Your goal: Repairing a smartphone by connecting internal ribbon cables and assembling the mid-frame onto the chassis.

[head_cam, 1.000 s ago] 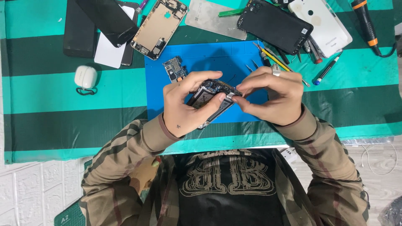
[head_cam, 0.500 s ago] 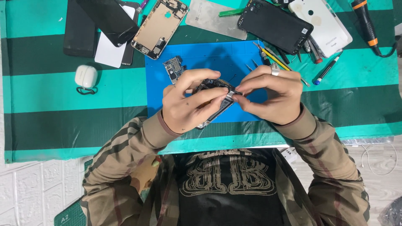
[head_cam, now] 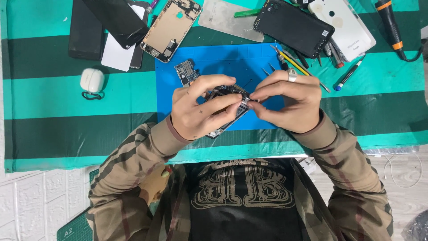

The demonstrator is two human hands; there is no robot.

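Note:
My left hand (head_cam: 200, 109) grips an opened phone body (head_cam: 225, 114), dark with a metal edge, above the blue work mat (head_cam: 223, 62). My right hand (head_cam: 290, 100), with a ring on one finger, pinches a small part at the phone's upper right edge; fingertips of both hands meet there. Most of the phone is hidden under my fingers. A small circuit board (head_cam: 186, 72) lies on the mat just left of my left hand.
On the green striped cloth (head_cam: 53, 116) lie a gutted gold phone frame (head_cam: 171, 29), dark screens (head_cam: 111, 20), a black phone back (head_cam: 294, 27), a white back cover (head_cam: 343, 24), a white earbud case (head_cam: 92, 80), tweezers and pens (head_cam: 303, 62), and an orange-banded tool (head_cam: 390, 22).
My left hand's fingers have shifted slightly over the phone, and my right fingertips have closed in on its upper right edge. The things on the cloth have not moved.

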